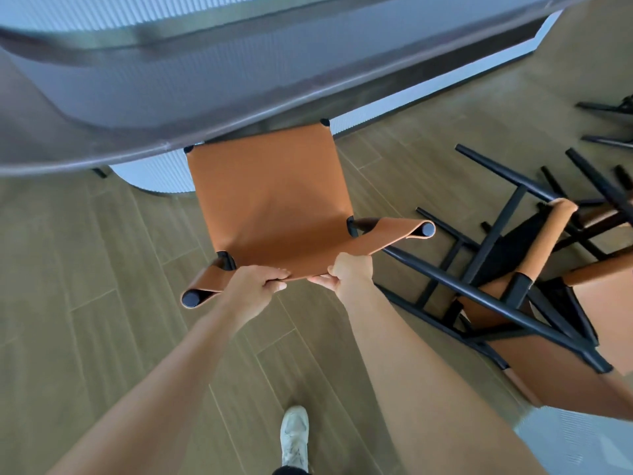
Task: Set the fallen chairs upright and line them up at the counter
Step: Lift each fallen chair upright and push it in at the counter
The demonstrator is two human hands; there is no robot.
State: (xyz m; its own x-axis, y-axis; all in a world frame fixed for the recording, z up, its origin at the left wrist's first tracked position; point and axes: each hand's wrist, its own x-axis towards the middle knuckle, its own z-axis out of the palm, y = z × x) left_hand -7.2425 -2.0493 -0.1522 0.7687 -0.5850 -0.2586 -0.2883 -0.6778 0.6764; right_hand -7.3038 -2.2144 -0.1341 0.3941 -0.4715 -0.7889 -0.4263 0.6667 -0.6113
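Tan leather on black tube: an upright chair (270, 197) stands mid-frame, its front edge at the rim of the curved grey counter (239, 80) at 12 o'clock. The left hand (255, 287) and right hand (349, 272) grip the backrest's top edge, fingers curled round the leather. At 3 o'clock, fallen chairs (513, 286) lie tangled on the wood-plank floor (102, 269). A white shoe (294, 437) shows at 6 o'clock.
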